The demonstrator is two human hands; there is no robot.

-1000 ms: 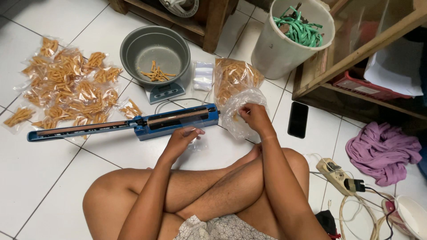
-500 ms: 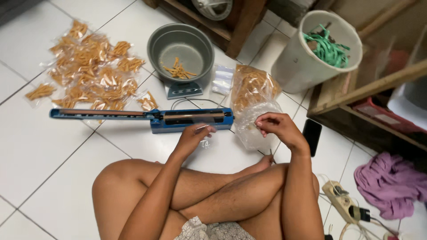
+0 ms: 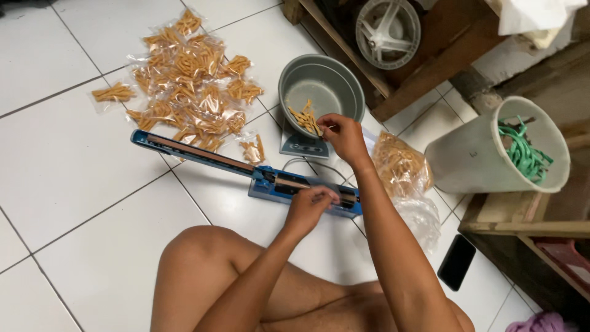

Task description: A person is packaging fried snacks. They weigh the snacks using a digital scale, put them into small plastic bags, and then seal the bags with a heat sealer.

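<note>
Orange-yellow fried snack sticks (image 3: pixel 305 117) lie in round grey metal bowl (image 3: pixel 344 83) on small digital scale (image 3: pixel 299 145), at 12 o'clock from knees. Right hand (image 3: pixel 344 136) at bowl's near rim, fingertips pinched on stick or two, just right of pile. Left hand (image 3: pixel 310 206) closed on something small, contents unclear, over long blue bar-shaped bag sealer (image 3: pixel 203 158). Step done well, likely: take few pieces at once, watch scale. Clear filled snack packets (image 3: pixel 184 74) at 10 o'clock.

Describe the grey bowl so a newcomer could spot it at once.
Start at the long blue heat sealer lying across the white tiled floor. Just beyond its handle end, a round grey bowl sits on a small scale, with the right hand at its rim. It alone holds loose orange snack sticks; the others are bagged.
</note>
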